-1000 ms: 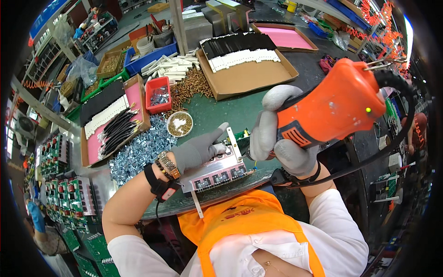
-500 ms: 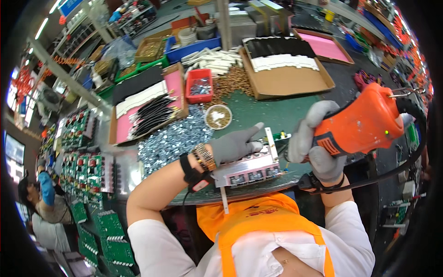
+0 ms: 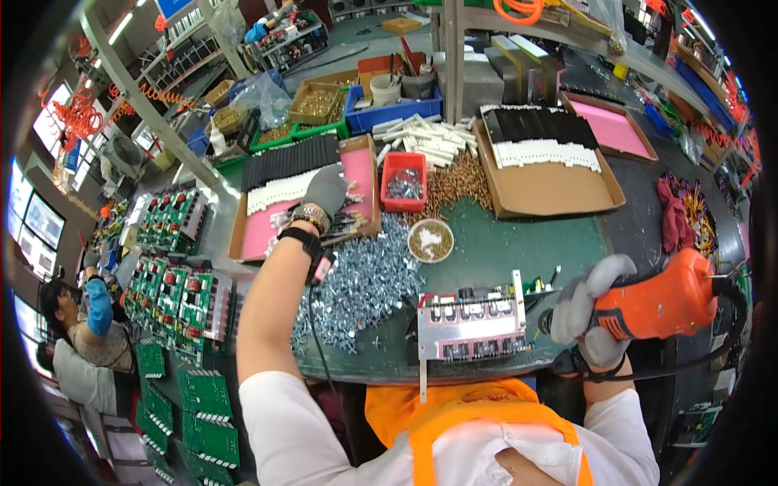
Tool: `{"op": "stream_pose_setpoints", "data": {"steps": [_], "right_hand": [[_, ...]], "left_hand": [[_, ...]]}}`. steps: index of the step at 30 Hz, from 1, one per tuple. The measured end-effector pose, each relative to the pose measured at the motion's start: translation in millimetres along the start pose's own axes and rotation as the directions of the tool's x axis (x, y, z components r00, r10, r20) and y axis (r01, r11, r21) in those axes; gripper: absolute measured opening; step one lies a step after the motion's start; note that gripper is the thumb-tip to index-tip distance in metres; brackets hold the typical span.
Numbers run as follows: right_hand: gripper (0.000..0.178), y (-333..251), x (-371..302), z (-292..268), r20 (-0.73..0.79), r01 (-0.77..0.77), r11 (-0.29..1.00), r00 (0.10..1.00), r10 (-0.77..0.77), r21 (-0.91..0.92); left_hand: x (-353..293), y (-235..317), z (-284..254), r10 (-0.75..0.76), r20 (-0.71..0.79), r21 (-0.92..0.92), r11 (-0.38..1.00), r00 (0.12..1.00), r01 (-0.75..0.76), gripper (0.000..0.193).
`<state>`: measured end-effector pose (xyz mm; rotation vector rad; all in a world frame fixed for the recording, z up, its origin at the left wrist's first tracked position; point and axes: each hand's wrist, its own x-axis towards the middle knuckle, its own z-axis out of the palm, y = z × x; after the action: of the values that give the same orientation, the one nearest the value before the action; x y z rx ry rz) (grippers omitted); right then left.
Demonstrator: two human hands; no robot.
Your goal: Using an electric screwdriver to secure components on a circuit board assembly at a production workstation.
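Observation:
My right hand (image 3: 596, 312), in a grey glove, is closed around an orange corded power screwdriver (image 3: 660, 300), whose tip end points left. To its left, at the bench's front edge, lies a metal plate assembly (image 3: 470, 330) with rows of black parts and a white strip at either end. My left hand (image 3: 326, 193), also gloved, reaches over a pink-lined cardboard box (image 3: 371, 186) at a bundle of black leads (image 3: 350, 223). Its fingers are mostly hidden, so a grip on any lead cannot be made out. Black and white strips (image 3: 288, 166) lie in the same box.
Loose silver metal pieces (image 3: 356, 283) cover the bench beside a round tub of small screws (image 3: 431, 241). Behind are a red bin (image 3: 403, 182), copper-coloured pieces (image 3: 458, 186) and a cardboard tray (image 3: 559, 190). Circuit boards (image 3: 174, 300) stand left, near another person (image 3: 97, 324).
My left hand has left the metal plate assembly and moved up and left to the leads in the box. My right hand still holds the screwdriver. The view has shifted.

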<state>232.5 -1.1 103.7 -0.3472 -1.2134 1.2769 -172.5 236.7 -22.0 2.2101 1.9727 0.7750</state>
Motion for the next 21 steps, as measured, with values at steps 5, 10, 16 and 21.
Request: {"op": "stream_pose_setpoints", "data": {"steps": [5, 10, 16, 21], "right_hand": [[0.059, 7, -3, -9, -0.032, 0.077, 0.996, 0.996, -0.078, -0.034], [0.047, -5, -11, -10, 0.075, 0.006, 0.998, 0.997, -0.011, 0.056], [0.05, -4, -3, -12, 0.101, 0.001, 0.993, 0.995, -0.013, 0.115], [0.047, 0, -5, -10, 0.079, 0.056, 0.995, 0.995, -0.062, 0.085]], "left_hand": [[58, -33, 20, -0.298, 0.103, 0.269, 0.927, 0.949, 0.262, 0.022], [77, -21, 41, -0.503, 0.172, 0.336, 0.838, 0.847, 0.43, 0.03], [92, -41, 45, -0.613, 0.092, 0.231, 0.779, 0.784, 0.582, 0.027], [92, -75, 21, -0.293, 0.325, 0.384, 0.91, 0.899, 0.158, 0.038]]}}
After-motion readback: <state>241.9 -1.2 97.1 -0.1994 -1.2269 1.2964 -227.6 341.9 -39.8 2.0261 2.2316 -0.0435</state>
